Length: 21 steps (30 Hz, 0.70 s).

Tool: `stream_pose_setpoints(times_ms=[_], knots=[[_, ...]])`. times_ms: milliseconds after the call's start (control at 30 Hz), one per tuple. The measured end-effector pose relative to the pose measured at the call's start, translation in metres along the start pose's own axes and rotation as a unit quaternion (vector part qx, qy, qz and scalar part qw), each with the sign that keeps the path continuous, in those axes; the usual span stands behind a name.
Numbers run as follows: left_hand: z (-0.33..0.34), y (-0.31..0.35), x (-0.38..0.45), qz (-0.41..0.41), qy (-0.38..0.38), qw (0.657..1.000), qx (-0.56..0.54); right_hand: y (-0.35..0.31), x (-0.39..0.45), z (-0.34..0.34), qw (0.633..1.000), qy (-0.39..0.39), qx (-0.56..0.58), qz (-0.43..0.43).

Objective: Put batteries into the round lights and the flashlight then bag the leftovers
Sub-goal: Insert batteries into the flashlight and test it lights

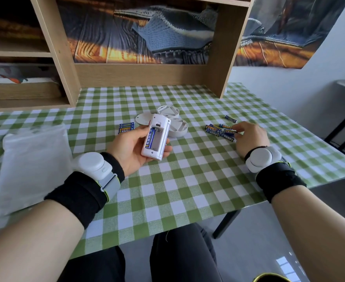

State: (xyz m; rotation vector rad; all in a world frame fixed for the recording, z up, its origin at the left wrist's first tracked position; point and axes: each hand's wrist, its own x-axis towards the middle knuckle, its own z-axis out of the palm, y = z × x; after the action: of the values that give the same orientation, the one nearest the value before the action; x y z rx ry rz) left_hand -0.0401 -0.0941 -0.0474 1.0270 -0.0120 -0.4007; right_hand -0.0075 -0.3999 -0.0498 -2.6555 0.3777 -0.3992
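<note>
A single head-worn camera looks forward and steeply down, close over the table (188, 180) (wide-angle, edges bowed). Both forearms enter from the bottom; shelving fills the far side.

Soft, even daylight fills the scene, with only faint shadows on the table (188, 190). A bright window reflection glares on the glossy floor (285, 265) (lower right). Wide-angle distortion bends the shelf unit (51, 58) edges; the right hand (249, 137) looks slightly motion-blurred.

Bag (33, 167) left of batteries (220, 130)
</note>
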Motion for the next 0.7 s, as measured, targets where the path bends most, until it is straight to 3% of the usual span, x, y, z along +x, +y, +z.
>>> stream_pose_setpoints(times_ms=[300,400,533,700], knots=[[-0.001,-0.001,0.001,-0.001,0.001,1.000,-0.005,-0.002,0.000,-0.001,0.997,-0.023,-0.070,-0.017],[-0.002,0.000,0.000,0.000,-0.001,1.000,-0.006,-0.007,-0.003,-0.003,0.998,0.000,-0.063,-0.023],[-0.002,0.001,0.000,0.004,0.002,1.000,-0.009,-0.027,-0.007,-0.005,0.998,0.038,0.041,-0.041],[-0.001,0.001,-0.001,0.009,0.013,1.000,-0.021,-0.087,-0.035,0.000,0.971,-0.052,0.219,-0.082]])
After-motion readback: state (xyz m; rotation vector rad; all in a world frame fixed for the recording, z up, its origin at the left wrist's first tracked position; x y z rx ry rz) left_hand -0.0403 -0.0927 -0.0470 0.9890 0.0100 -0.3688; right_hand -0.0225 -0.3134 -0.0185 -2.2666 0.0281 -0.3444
